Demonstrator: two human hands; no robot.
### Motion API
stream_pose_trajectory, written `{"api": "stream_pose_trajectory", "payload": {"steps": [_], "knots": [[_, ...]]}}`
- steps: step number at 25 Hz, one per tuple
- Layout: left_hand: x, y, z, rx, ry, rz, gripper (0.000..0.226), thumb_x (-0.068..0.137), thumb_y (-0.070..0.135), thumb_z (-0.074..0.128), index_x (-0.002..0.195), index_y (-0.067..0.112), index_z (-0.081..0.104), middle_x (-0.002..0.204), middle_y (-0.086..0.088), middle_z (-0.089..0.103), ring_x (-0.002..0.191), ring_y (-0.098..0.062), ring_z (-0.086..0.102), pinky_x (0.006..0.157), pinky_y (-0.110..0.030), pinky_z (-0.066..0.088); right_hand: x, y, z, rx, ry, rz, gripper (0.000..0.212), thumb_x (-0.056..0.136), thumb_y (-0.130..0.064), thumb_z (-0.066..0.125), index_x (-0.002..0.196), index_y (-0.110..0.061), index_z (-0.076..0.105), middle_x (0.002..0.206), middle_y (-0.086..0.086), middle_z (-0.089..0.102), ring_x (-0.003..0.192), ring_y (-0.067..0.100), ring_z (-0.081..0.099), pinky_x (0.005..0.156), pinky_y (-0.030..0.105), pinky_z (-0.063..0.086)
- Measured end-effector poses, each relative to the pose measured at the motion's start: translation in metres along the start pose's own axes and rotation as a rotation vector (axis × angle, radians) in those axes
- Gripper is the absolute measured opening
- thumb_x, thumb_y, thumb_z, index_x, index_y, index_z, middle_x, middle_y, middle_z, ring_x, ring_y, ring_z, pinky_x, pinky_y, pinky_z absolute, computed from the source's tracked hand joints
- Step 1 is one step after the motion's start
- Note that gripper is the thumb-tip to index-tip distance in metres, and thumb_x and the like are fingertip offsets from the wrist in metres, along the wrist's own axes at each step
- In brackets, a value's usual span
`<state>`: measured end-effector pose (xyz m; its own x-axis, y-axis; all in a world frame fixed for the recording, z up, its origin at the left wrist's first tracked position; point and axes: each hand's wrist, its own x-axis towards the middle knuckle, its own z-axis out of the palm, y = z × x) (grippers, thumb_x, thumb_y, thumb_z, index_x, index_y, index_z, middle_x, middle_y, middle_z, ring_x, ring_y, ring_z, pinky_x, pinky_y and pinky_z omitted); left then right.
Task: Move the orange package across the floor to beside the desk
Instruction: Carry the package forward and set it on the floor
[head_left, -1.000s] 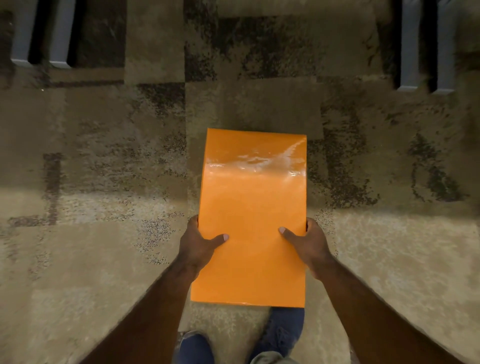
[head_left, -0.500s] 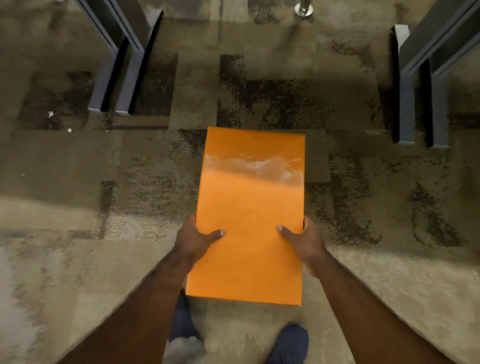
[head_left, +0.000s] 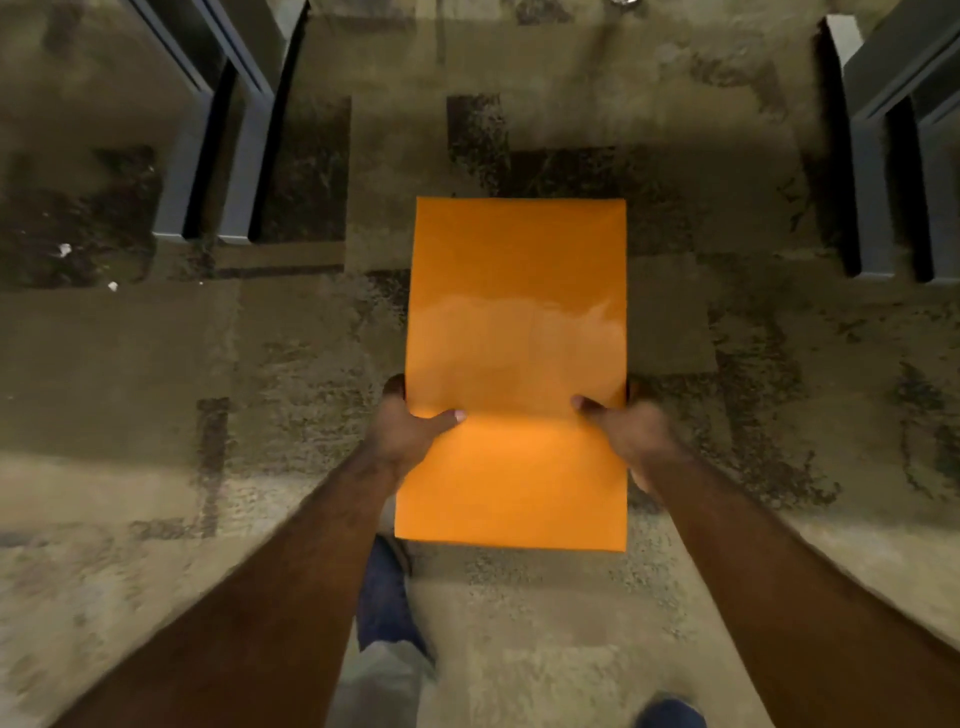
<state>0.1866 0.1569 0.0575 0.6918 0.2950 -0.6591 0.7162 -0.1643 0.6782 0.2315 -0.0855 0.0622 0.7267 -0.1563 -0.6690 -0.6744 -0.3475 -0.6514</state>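
The orange package (head_left: 517, 322) is a flat glossy rectangle held level above the carpet, in the middle of the head view. My left hand (head_left: 410, 431) grips its left edge, thumb lying on top. On the opposite edge my right hand (head_left: 631, 431) holds it the same way. The fingers of both hands are hidden under the package. Grey desk legs (head_left: 208, 156) stand ahead at the upper left, and another pair (head_left: 883, 171) at the upper right.
Patterned brown and beige carpet (head_left: 156, 467) covers the floor. My feet in blue shoes (head_left: 387, 603) show below the package. Small white scraps (head_left: 65, 250) lie on the carpet at the left. Open floor lies between the two sets of legs.
I have walked forward with the package held in both hands. The grey legs at both sides have come nearer and lower in view. My feet have changed position.
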Motion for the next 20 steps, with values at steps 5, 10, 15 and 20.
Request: {"api": "stream_pose_trajectory", "payload": {"steps": [5,10,15,20], "knots": [[0.069,0.003,-0.045,0.087,0.046,0.013,0.085,0.071,0.028,0.086,0.143,0.013,0.043,0.137,-0.01,0.058,0.122,-0.031,0.058,0.097,-0.041,0.051,0.045,-0.03,0.059,-0.014,-0.013,-0.033,0.071,0.084,-0.03,0.076,0.143,-0.01,0.042,0.143,0.013,0.053,0.13,0.036,0.051,0.107,0.053,0.045],[0.137,0.007,-0.086,0.153,0.025,0.045,0.087,0.072,0.03,0.085,0.144,0.013,0.041,0.139,-0.01,0.056,0.124,-0.032,0.055,0.099,-0.046,0.05,0.095,-0.051,0.12,-0.016,0.027,-0.076,0.061,0.084,-0.026,0.075,0.136,-0.007,0.049,0.135,0.015,0.058,0.122,0.034,0.056,0.095,0.042,0.048],[0.186,-0.002,-0.097,0.157,0.006,0.003,0.078,0.072,0.028,0.085,0.139,0.012,0.048,0.135,-0.01,0.059,0.124,-0.032,0.055,0.102,-0.052,0.048,0.132,-0.049,0.156,-0.071,0.02,-0.058,0.067,0.087,-0.031,0.072,0.142,-0.01,0.041,0.14,0.014,0.052,0.124,0.036,0.052,0.091,0.043,0.047],[0.206,-0.021,-0.092,0.164,-0.026,-0.038,0.081,0.076,0.026,0.082,0.145,0.014,0.041,0.14,-0.011,0.056,0.127,-0.034,0.052,0.103,-0.054,0.047,0.148,-0.038,0.171,-0.119,-0.037,-0.062,0.072,0.088,-0.025,0.071,0.148,-0.012,0.034,0.143,0.018,0.049,0.123,0.038,0.053,0.097,0.053,0.049]]}}
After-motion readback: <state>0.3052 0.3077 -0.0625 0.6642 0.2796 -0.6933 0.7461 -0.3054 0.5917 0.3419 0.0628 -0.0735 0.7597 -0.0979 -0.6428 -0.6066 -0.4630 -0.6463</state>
